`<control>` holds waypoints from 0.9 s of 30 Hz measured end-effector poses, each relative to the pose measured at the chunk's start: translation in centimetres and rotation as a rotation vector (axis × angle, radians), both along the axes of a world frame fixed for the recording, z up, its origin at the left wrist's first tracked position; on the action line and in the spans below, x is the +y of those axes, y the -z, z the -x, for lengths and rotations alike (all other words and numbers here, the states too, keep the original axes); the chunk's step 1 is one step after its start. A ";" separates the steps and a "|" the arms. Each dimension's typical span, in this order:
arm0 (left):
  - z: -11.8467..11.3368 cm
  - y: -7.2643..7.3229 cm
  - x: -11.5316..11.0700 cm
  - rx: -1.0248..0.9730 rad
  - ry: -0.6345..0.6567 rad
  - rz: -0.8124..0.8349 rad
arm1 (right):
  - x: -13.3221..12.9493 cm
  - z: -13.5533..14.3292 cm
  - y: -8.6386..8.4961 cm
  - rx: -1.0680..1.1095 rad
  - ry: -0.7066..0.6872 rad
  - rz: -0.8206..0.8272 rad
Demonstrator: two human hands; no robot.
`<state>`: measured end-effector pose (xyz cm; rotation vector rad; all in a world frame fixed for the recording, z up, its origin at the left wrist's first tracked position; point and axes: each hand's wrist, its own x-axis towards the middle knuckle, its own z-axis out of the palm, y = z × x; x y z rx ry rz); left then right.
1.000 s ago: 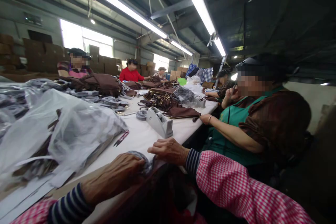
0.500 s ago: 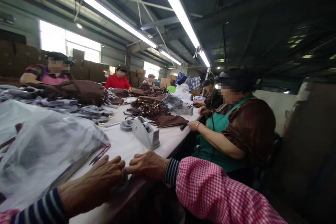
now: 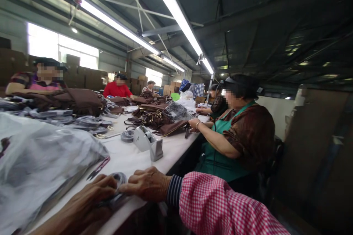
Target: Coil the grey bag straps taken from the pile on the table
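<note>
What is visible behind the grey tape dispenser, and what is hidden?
A heap of brown bags and a zipped brown pouch show beyond the tape dispenser; the tabletop directly behind is covered.

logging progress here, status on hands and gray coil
Left hand gripping gray coil; right hand fingering its side. Coil near table edge. Snips, tape dispenser beyond, apparently not blocking.

A coiled strap [image 3: 120, 177] sits between the left fingers [image 3: 107, 182] and right fingers [image 3: 132, 187], at the edge of the table [image 3: 121, 159]. Beyond them stands a tape dispenser [image 3: 142, 141] (another coil [image 3: 127, 136] beside it), handbags [image 3: 151, 115] heaped farther. Thread snips [image 3: 99, 168] lie just beyond the left fingers, beside plastic sheeting [image 3: 52, 158].
</note>
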<state>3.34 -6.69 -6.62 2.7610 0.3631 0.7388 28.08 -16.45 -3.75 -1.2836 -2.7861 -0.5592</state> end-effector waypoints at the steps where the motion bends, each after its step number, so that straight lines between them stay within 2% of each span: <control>1: 0.5 -0.4 0.1 0.031 0.047 0.026 | -0.2 -0.3 0.1 0.007 0.004 0.009; 4: 1.4 -2.2 -0.2 0.088 0.147 0.066 | -0.2 -1.3 0.2 0.119 0.037 0.064; 8: 1.5 -4.1 -1.0 0.182 0.112 0.072 | 1.3 -1.6 -0.8 0.357 0.178 0.202; 11: 1.6 -4.9 -1.2 0.232 0.088 0.089 | 2.7 -1.1 -2.0 0.402 0.167 0.314; 14: 2.2 -5.2 -0.7 0.273 0.060 0.114 | 3.9 -0.6 -2.6 0.346 0.115 0.350; 19: 2.8 -5.7 0.1 0.375 0.005 0.096 | 4.9 0.2 -2.1 0.298 0.092 0.369; 24: 0.7 -5.3 -1.2 0.306 -0.085 -0.076 | 5.4 1.7 -2.1 0.308 0.078 0.365; 27: -0.8 -4.6 -2.4 0.341 -0.188 -0.102 | 5.7 1.6 -2.5 0.425 0.073 0.504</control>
